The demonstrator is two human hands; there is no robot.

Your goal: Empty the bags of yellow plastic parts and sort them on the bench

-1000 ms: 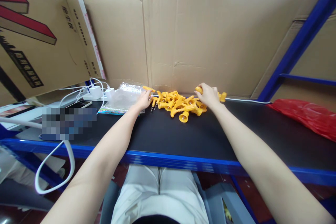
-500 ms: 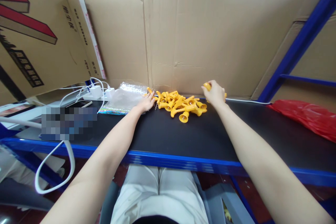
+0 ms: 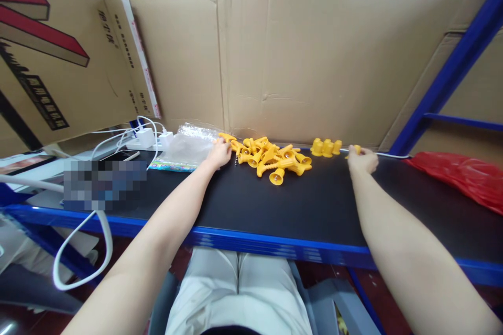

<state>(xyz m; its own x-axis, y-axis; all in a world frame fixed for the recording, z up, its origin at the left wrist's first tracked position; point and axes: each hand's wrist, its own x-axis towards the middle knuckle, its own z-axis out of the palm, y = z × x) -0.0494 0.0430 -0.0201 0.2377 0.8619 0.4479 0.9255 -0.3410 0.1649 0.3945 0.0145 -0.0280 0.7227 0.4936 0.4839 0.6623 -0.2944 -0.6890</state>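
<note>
Your right hand (image 3: 362, 160) is curled around a small yellow plastic piece (image 3: 357, 149) at the far edge of the black tabletop (image 3: 298, 204), fingers closed on it so that only its tip shows past your knuckles; it sits just right of a short row of yellow caps (image 3: 326, 147) standing upright side by side against the cardboard backing (image 3: 298, 63); the held piece and the row are close but whether they touch cannot be told; a thin white cable (image 3: 389, 155) runs along the back edge beside that hand

Your left hand (image 3: 218, 154) rests at the left rim of the heap of yellow trumpet-shaped parts (image 3: 271, 158), fingers bent together and touching the nearest pieces; whether it actually grips one is not clear from this view; the heap lies between your two hands, its parts tumbled in all directions, one bell-mouthed piece lying nearest you at the front

Just left of your left hand lies a clear plastic bag (image 3: 184, 147) with a colourful printed edge, flat on the tabletop; further left stand white charger plugs (image 3: 147, 137) with white leads looping off the table's blue edge; a phone (image 3: 120, 155) lies near them; a printed cardboard box (image 3: 58, 63) leans above that corner; far right, a red plastic bag (image 3: 459, 175) lies crumpled, well apart from your right hand
</note>
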